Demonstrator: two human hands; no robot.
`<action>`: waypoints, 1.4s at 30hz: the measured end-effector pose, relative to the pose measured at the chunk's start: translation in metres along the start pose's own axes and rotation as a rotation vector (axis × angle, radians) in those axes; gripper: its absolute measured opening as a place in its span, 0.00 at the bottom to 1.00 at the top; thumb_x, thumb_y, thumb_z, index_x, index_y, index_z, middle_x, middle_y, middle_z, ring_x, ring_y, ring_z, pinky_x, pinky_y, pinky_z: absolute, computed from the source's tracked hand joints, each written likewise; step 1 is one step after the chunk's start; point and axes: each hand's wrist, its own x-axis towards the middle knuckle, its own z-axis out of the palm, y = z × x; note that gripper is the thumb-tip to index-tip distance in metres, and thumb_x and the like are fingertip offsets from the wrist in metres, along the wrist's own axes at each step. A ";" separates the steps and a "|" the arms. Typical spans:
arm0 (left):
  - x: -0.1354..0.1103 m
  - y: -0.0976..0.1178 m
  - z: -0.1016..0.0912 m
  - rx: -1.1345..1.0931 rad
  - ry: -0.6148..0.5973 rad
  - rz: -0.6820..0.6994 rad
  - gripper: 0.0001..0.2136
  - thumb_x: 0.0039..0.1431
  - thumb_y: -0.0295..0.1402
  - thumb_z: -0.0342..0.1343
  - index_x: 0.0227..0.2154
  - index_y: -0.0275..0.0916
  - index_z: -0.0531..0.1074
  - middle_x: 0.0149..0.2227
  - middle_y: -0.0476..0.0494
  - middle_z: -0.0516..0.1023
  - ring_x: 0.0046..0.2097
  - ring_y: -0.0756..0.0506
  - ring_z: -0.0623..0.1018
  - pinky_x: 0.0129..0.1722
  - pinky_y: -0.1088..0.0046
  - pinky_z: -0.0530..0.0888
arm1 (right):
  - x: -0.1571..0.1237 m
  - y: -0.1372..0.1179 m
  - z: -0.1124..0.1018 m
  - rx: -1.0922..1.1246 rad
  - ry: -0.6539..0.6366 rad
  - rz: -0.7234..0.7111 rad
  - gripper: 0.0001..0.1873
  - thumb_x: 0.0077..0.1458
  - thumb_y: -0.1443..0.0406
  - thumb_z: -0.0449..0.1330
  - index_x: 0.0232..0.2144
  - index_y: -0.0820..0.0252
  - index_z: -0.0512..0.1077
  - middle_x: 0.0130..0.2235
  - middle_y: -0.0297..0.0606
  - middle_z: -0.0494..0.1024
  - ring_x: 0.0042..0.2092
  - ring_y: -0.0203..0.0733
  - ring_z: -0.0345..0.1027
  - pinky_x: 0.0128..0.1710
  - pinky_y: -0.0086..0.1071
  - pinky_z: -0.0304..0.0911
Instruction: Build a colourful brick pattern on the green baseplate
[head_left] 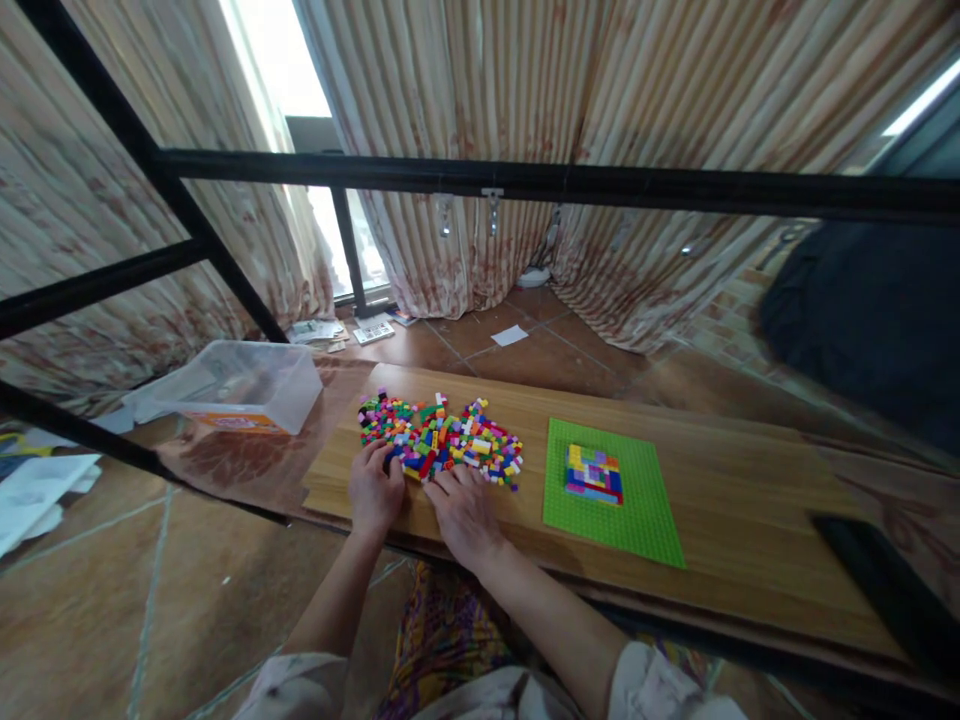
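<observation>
A pile of small, many-coloured toy building bricks [442, 435] lies spread over the wooden board. My left hand [376, 487] is at the pile's near left edge, fingers bent and closed, with a dark blue brick beside the fingertips. Whatever it pinches is too small to make out. My right hand [461, 508] rests at the near edge of the same pile, fingers reaching forward, slightly apart, touching the bricks. Right of the pile lies a green studded baseplate [645, 515]. A low, roughly square build of coloured bricks [594, 475] sits on it.
The wooden board [739, 505] lies across in front of me, with a dark flat object [874, 575] at its right end. A clear plastic bin [281, 385] stands to the left. Black metal rails [420, 172] cross ahead, before the curtains [480, 90]. Papers [45, 495] lie on the floor.
</observation>
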 end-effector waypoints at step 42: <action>0.001 0.001 -0.001 -0.001 -0.028 -0.021 0.12 0.57 0.34 0.51 0.38 0.37 0.77 0.48 0.35 0.77 0.52 0.36 0.74 0.55 0.54 0.72 | -0.090 0.129 -0.067 0.070 0.373 0.716 0.18 0.59 0.58 0.52 0.42 0.63 0.76 0.38 0.47 0.77 0.35 0.45 0.71 0.40 0.43 0.68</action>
